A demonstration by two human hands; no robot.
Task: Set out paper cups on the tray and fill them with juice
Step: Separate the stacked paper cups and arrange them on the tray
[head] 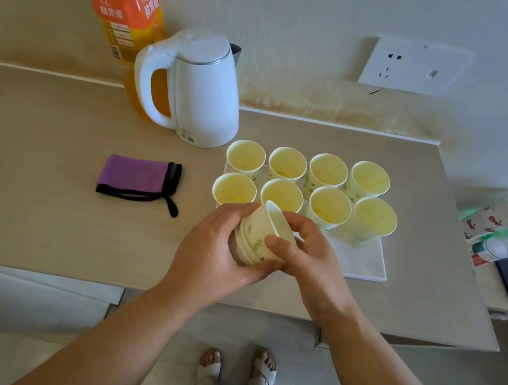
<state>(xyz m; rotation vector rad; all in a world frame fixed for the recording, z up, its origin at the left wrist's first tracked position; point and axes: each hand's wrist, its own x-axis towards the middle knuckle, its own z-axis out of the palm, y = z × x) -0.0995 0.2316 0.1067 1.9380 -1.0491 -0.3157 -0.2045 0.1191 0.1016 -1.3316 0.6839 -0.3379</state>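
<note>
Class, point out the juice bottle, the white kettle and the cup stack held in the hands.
juice bottle [123,9], head view, on its orange label.
white kettle [207,99], head view, on its body wall.
cup stack [257,229], head view, on the top cup's side.

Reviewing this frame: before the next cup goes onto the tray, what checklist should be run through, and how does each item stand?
1. Left hand grips the stack of paper cups: ok.
2. Right hand pinches the top cup near its rim: ok.
3. Bare room on the white tray in front of the near row: ok.
4. Eight cups on the tray stand upright, two rows of four: ok.
5. Juice bottle free to grab: not ok, it stands behind the kettle.
6. Juice already in the set-out cups: cannot tell.
</note>
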